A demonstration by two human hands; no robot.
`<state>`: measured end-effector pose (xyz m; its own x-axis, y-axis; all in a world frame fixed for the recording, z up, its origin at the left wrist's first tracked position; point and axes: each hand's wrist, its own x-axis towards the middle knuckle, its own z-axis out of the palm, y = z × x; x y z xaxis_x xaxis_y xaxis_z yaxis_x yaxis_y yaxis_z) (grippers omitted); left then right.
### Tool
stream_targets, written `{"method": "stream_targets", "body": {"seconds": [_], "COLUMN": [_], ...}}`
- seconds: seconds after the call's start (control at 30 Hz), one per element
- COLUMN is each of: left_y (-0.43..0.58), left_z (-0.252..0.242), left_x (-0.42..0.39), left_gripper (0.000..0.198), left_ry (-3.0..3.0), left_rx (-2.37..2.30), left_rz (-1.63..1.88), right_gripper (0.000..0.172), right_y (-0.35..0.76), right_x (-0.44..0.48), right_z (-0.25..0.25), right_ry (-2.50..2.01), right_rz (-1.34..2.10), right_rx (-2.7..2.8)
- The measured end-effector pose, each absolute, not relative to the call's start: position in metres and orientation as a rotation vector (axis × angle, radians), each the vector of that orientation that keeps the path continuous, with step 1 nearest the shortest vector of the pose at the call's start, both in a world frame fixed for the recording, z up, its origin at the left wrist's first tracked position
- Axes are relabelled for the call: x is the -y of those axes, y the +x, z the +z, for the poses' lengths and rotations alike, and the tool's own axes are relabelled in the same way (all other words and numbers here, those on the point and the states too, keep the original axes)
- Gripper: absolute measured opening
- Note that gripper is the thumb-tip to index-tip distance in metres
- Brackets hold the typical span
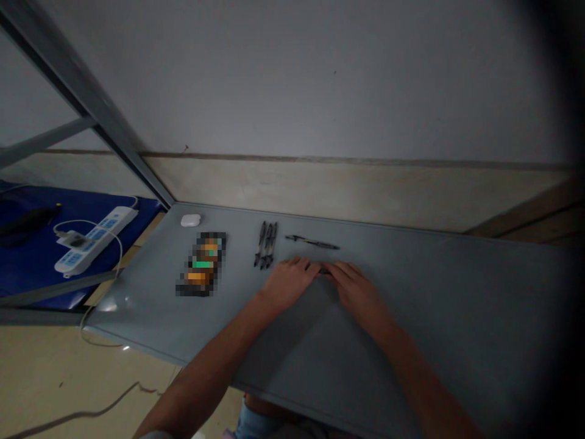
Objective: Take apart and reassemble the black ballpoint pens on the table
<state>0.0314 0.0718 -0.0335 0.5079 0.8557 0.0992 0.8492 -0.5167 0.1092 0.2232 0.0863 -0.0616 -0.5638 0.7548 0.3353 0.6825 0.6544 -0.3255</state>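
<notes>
Left hand (287, 281) and right hand (354, 289) are laid palm-down on the surface (457, 305), fingertips met over a small dark piece (324, 271); pinch cannot be told; piece sits between both, equally near; single pen (313, 242) lies just beyond, long axis left-right.

A slim dark object (323, 271) lies flat on our grey surface (457, 305), between the fingertips of our left hand (289, 281) and right hand (354, 289). We see only a short stretch of it.

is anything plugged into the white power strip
Yes, plugged in: an adapter sits in the power strip, and its white cable loops off the strip.
</notes>
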Motion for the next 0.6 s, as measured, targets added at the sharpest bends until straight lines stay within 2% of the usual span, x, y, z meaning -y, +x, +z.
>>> {"method": "stream_targets", "body": {"seconds": [0.2,0.6], "left_y": [0.031,0.022], "left_z": [-0.028,-0.026], "left_x": [-0.070,-0.073], "left_gripper": [0.036,0.040], "left_ry": [2.614,2.444], "left_rx": [-1.504,-1.301], "left_rz": [0.190,0.356], "right_gripper": [0.031,0.030], "right_y": [0.228,0.234], "right_x": [-0.087,-0.081], "right_z": [-0.057,-0.044], "right_ry": [-1.038,-0.970], "right_rz": [0.203,0.159], "right_rx": [2.490,2.497]}}
